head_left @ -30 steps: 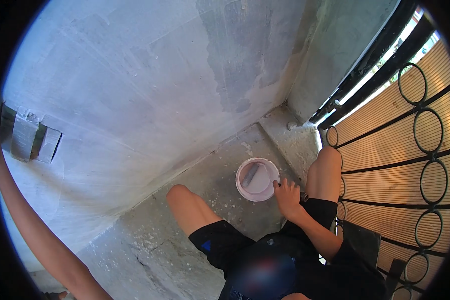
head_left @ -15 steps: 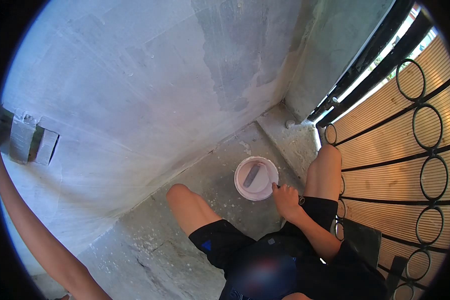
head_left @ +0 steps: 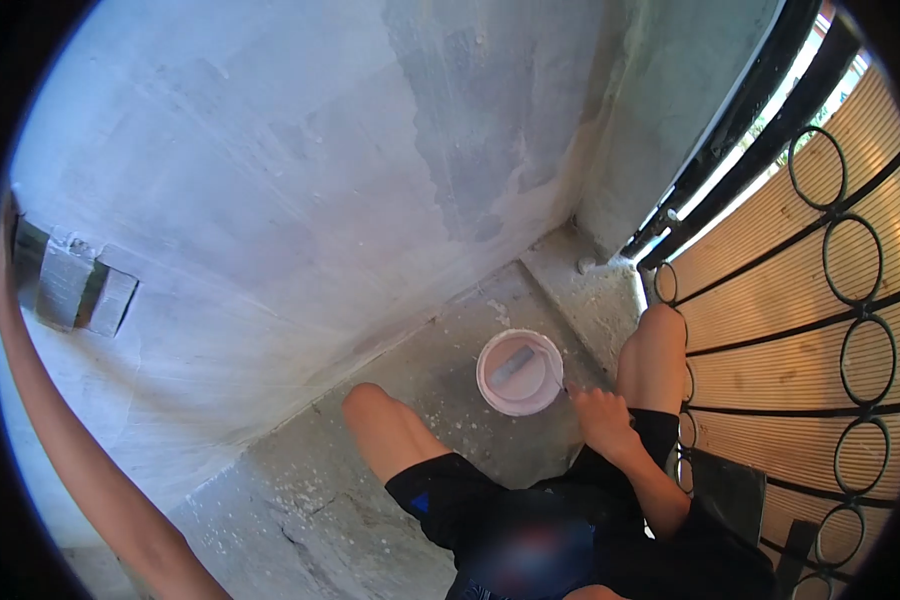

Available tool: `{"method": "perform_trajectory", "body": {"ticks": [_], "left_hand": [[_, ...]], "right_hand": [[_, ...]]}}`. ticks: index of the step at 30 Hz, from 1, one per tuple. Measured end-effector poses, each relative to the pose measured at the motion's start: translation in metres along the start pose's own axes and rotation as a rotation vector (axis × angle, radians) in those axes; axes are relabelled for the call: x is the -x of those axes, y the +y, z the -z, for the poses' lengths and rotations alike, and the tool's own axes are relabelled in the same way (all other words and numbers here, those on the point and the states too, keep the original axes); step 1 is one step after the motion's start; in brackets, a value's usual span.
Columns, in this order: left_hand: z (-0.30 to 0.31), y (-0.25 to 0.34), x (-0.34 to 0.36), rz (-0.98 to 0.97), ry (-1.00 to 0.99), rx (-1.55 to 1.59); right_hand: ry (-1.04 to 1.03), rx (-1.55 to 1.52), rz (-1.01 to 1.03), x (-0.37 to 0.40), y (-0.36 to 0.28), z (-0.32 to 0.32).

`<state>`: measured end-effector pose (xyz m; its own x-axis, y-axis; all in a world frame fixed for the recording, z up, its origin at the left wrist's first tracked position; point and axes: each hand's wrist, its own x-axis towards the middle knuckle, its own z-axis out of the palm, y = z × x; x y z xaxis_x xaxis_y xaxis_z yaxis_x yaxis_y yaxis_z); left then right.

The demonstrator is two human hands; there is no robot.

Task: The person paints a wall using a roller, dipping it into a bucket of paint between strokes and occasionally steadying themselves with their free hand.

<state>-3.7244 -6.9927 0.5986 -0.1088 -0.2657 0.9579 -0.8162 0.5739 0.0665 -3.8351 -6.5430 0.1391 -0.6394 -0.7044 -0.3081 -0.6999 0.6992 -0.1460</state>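
A small white bucket (head_left: 492,392) stands on the concrete floor between my bare knees. It holds pale paint and a grey tool (head_left: 514,362) that lies slanted inside. My right hand (head_left: 600,418) rests at the bucket's right rim with its fingers curled on the edge. My left arm (head_left: 60,430) stretches up along the left edge of the view toward the wall. Its hand is beyond the frame.
A pale plastered wall (head_left: 290,170) rises right in front, with a darker grey patch near the corner. A taped grey box (head_left: 75,290) sits on the wall at left. A black metal gate with rings (head_left: 850,260) closes the right side. The floor is spattered with white.
The view has shifted slightly, so the bucket and knees sit a little lower and to the right. My right hand stays at the bucket's rim, drawn slightly back toward me.
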Motion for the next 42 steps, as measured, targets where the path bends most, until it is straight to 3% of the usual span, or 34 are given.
{"method": "perform_trajectory", "body": {"ticks": [2, 6, 7, 8, 9, 11, 15, 17, 21, 23, 24, 26, 27, 29, 33, 42], "left_hand": [[0.005, 0.006, 0.006, -0.012, -0.007, 0.034], [-0.064, -0.106, -0.063, 0.019, -0.12, -0.317], [-0.056, -0.072, -0.036, -0.087, 0.209, -0.122], [-0.059, -0.063, -0.03, -0.12, 0.339, -0.062], [-0.048, -0.048, -0.024, -0.044, 0.258, -0.032], [-0.031, -0.029, -0.013, 0.038, 0.2, -0.002], [-0.013, -0.01, -0.009, 0.116, 0.043, 0.062], [-0.01, -0.009, -0.008, 0.147, -0.012, 0.058], [-0.004, -0.005, -0.006, 0.127, -0.031, 0.048], [-0.006, -0.006, -0.006, 0.115, -0.01, 0.045], [-0.006, -0.006, -0.005, 0.105, 0.0, 0.037], [-0.003, -0.004, -0.005, 0.103, -0.005, 0.039], [-0.002, -0.003, -0.004, 0.101, -0.015, 0.04], [-0.003, -0.003, -0.005, 0.092, 0.011, 0.041], [-0.002, -0.004, -0.005, 0.077, 0.031, 0.037], [-0.004, -0.004, -0.003, 0.076, 0.032, 0.032]], "right_hand": [[-0.128, -0.126, -0.082, 0.006, 0.013, 0.011], [-0.065, -0.35, -0.08, 0.021, 0.043, 0.025], [-0.032, -0.438, 0.015, 0.025, 0.056, 0.024], [0.003, -0.526, 0.11, 0.024, 0.063, 0.028], [0.028, -0.524, 0.129, 0.022, 0.062, 0.04], [-0.263, -0.857, -0.134, 0.029, 0.062, 0.069], [-0.172, -0.95, -0.091, 0.03, 0.066, 0.083], [0.18, -0.86, 0.18, 0.025, 0.057, 0.097], [0.323, -0.692, 0.127, 0.021, 0.015, 0.174], [0.432, -0.991, 0.076, 0.016, -0.011, 0.204], [0.436, -0.993, 0.078, 0.01, -0.021, 0.217], [0.749, -0.955, 0.317, -0.002, -0.039, 0.241], [0.753, -0.956, 0.319, -0.008, -0.047, 0.249], [1.098, -0.776, 0.46, -0.021, -0.062, 0.262], [1.233, -0.641, 0.505, -0.035, -0.085, 0.275], [1.256, -0.601, 0.55, -0.063, -0.116, 0.274]]}}
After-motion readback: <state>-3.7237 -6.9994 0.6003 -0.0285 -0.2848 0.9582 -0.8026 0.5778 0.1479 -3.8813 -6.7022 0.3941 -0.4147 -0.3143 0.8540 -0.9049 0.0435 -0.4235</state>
